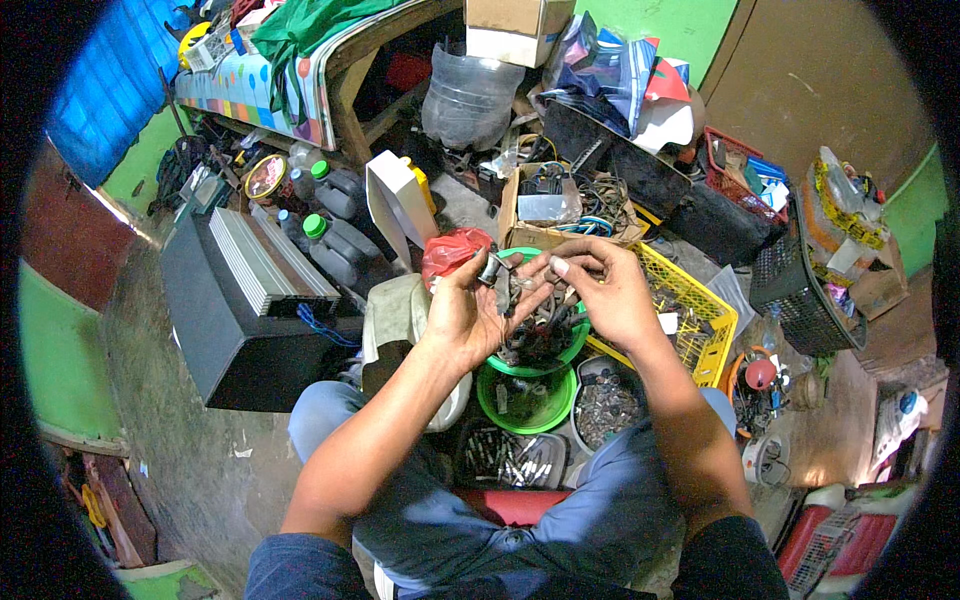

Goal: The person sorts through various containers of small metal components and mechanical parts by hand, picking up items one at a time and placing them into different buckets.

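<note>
My left hand (466, 315) is palm up above a green basin, holding several small parts. A dark cylindrical metal part (490, 270) sits by its thumb, and smaller grey pieces lie along the palm. My right hand (616, 289) is beside the left fingertips, thumb and fingers drawn together; whether a small piece is between them cannot be made out. Under both hands, the green basin (579, 346) holds dark, tangled parts. Nearer to me stands a second green bowl (568, 409) with a few bits inside.
A tub of small metal pieces (607, 405) and a tray of shiny cylindrical parts (517, 457) sit between my legs. At right is a yellow plastic crate (716, 352); beyond, a cardboard box of cables (517, 238). A red plastic bag (454, 255) and black speaker-like box (255, 375) stand left.
</note>
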